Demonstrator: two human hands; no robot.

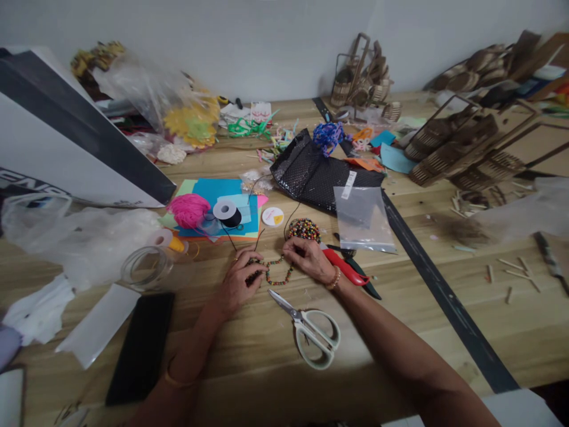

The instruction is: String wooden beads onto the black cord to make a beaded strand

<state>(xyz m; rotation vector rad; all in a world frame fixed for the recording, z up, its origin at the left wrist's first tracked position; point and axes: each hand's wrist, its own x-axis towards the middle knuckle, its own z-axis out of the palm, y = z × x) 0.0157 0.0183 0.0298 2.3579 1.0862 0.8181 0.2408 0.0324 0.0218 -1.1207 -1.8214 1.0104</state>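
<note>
A thin strand of small multicoloured beads hangs in a loop on the table between my two hands. My left hand is closed on the strand's left part, with some beads bunched under its fingers. The thumb and fingertips of my right hand pinch the strand's right end, where a dark cord rises. Just beyond that hand lies a coiled heap of beads. White-handled scissors rest slightly apart on the near side of my hands, their blades pointing toward the strand.
Red-handled pliers lie beside my right wrist. A black thread spool and pink yarn sit on coloured paper. Farther back are a black bubble mailer and a clear bag. A black phone lies left.
</note>
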